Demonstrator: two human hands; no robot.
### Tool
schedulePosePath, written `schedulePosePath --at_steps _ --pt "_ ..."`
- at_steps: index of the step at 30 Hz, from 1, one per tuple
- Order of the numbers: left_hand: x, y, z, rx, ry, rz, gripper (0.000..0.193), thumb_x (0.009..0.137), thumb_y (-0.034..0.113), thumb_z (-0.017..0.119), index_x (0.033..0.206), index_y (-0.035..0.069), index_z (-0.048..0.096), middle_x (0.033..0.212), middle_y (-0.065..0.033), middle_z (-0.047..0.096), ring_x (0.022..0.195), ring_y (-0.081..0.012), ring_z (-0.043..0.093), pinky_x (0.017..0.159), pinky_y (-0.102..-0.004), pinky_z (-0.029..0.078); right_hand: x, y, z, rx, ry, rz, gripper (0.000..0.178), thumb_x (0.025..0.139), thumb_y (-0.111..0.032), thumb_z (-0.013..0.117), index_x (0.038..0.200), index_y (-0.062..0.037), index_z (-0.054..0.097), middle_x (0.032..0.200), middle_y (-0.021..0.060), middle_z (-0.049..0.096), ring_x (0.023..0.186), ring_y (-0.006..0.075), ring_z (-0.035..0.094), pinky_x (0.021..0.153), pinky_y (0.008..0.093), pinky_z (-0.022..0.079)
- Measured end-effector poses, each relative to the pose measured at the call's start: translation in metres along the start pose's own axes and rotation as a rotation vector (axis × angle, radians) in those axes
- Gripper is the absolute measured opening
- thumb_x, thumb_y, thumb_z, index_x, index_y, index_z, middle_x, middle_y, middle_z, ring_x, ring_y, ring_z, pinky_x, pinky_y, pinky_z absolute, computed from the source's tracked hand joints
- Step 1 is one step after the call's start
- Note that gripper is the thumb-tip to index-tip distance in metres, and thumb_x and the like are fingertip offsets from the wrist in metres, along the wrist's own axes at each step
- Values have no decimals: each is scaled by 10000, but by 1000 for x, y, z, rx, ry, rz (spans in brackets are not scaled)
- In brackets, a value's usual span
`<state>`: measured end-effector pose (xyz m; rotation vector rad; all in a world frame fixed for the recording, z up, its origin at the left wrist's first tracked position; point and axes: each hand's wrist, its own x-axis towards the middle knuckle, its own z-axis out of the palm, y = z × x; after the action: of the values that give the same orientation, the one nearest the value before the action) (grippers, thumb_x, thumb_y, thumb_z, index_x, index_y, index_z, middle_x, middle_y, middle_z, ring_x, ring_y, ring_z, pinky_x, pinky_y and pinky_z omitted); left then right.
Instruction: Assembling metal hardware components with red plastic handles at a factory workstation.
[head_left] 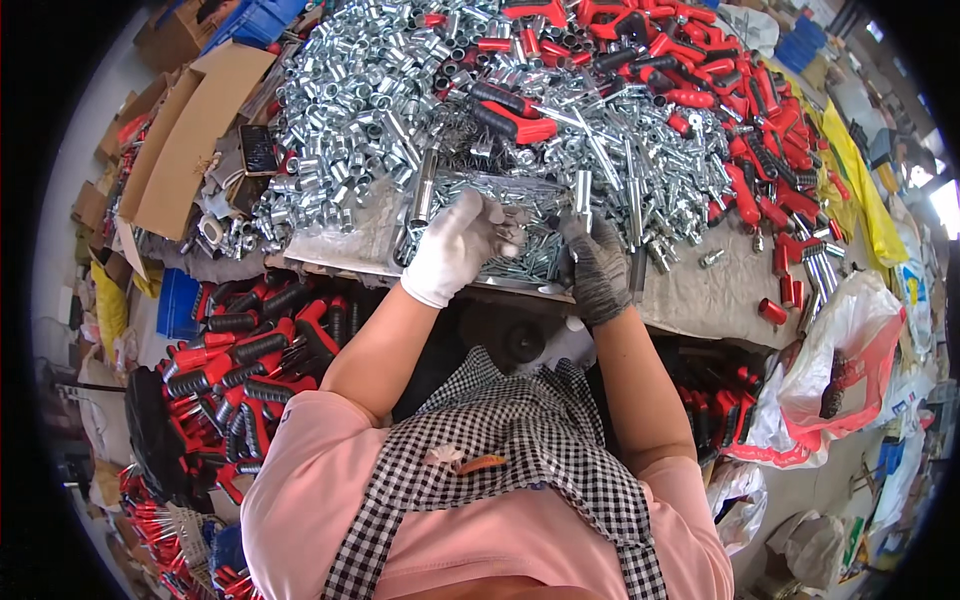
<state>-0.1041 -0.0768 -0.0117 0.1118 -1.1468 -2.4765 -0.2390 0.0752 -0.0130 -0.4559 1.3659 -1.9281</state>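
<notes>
My left hand [462, 240], in a white glove with greyed fingertips, is over a shallow metal tray [548, 288] near the table's front edge. Its fingers are curled together; what they hold, if anything, I cannot make out. Small metal pins [543, 248] fill the tray. At the tray's right side, my right hand [597, 268], in a dark grey glove, is closed around a shiny metal tube [583, 190] that points away from me. Another long metal tube [425, 185] lies by the tray's left edge. A red and black handle with a metal shaft [515, 122] lies beyond the tray.
Short metal sleeves [345, 110] are heaped at the far left, and red and black handles [760, 165] at the far right. More handles [250, 365] are piled below the table at left. A cardboard box [195, 150] stands left; a plastic bag [840, 370] hangs right.
</notes>
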Motion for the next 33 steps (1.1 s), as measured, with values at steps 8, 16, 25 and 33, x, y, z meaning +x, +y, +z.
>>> schedulePosePath --at_steps 8,16,25,33 --pt "6 -5 -1 -541 -60 -151 477 939 532 540 813 87 656 1079 -186 643 960 -308 608 769 -412 460 -10 -12 6 -112 -179 74 389 888 -397 670 1063 -70 558 717 29 588 434 77 438 373 214 332" --pt "10 -8 -16 -403 -119 -51 422 957 485 539 884 80 632 1046 -148 638 1011 -320 586 757 -425 461 -2 17 -4 247 -243 181 354 869 -357 691 1088 -122 542 757 95 603 401 82 381 368 198 285" --pt "10 -9 -25 -240 33 97 360 991 441 496 908 96 555 1068 -184 636 900 -320 617 735 -411 472 8 13 9 -147 -10 -181 245 830 -178 735 1007 -58 616 742 41 586 564 109 529 509 263 424" --pt "7 -1 -14 -391 56 40 310 991 397 507 869 113 543 906 -90 608 896 -321 615 736 -447 477 13 25 7 -1091 96 -1018 399 635 24 705 1010 -107 661 1009 115 615 878 306 635 728 375 534"
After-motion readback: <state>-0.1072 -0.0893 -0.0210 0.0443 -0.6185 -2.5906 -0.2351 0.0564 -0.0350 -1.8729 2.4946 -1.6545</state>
